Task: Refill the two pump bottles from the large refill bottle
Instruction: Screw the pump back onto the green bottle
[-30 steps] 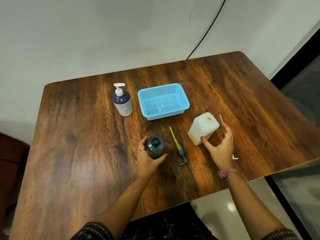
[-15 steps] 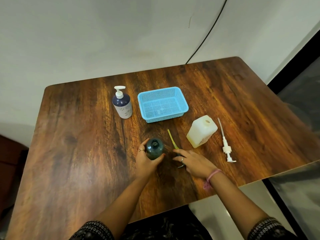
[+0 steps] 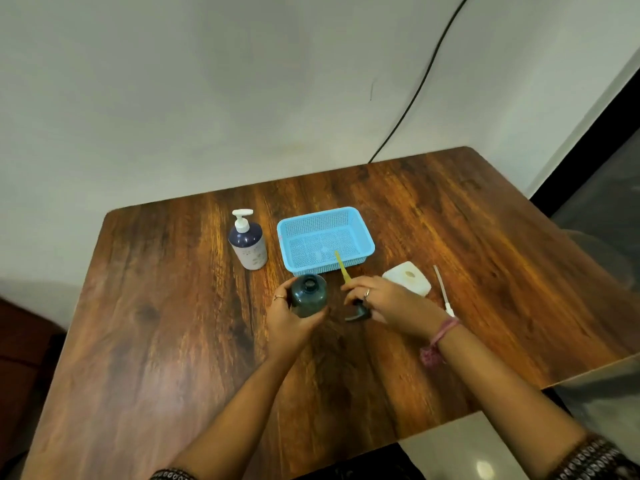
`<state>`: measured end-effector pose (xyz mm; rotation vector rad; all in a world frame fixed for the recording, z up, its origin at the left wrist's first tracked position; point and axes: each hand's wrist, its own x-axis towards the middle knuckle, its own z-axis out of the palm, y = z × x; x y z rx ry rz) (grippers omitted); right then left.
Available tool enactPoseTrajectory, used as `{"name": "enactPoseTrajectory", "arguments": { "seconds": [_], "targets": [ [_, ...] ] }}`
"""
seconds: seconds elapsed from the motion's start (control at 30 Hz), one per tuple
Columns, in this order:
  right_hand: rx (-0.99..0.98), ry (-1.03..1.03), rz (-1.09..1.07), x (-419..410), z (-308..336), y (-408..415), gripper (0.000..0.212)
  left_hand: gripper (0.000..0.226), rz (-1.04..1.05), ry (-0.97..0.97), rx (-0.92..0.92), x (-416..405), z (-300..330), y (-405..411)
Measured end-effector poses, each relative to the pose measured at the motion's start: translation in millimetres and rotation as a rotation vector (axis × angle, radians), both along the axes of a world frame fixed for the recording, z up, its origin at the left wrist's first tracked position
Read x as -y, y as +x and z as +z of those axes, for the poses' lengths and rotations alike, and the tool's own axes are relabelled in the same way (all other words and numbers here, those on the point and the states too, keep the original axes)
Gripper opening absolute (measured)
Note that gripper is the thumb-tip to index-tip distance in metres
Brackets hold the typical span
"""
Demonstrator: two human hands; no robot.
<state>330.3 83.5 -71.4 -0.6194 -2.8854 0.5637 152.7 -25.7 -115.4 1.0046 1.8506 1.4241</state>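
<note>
A dark green pump bottle (image 3: pixel 308 295) stands open-topped near the table's middle, and my left hand (image 3: pixel 289 315) grips its side. My right hand (image 3: pixel 384 301) holds that bottle's dark pump head (image 3: pixel 358 312), lifted off the table, with its yellow tube (image 3: pixel 343 270) pointing up and away. A white bottle (image 3: pixel 408 277) with an open top stands just right of my right hand. Its white pump (image 3: pixel 443 292) lies on the table beside it. A navy and white pump bottle (image 3: pixel 247 245) stands capped at the back left.
A light blue mesh basket (image 3: pixel 363 239) sits behind the green bottle on the wooden table (image 3: pixel 173 323). A black cable (image 3: pixel 415 88) runs down the wall behind. The table's right front edge drops to the floor near my right forearm.
My right hand left the white bottle, moved left to the dark pump lying on the table and picked it up. My left hand kept hold of the green bottle.
</note>
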Motion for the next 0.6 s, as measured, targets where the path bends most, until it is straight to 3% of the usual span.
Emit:
{"name": "enactPoseTrajectory", "arguments": {
  "seconds": [0.4, 0.6],
  "targets": [
    [-0.301, 0.066, -0.103, -104.2, 174.8, 6.6, 0.024, 0.065, 0.035, 0.112, -0.042, -79.1, 113.7, 14.5],
    [-0.582, -0.068, -0.117, -143.5, 254.7, 3.8, 0.022, 0.069, 0.046, 0.146, -0.066, -124.1, 165.2, 22.5]
  ]
}}
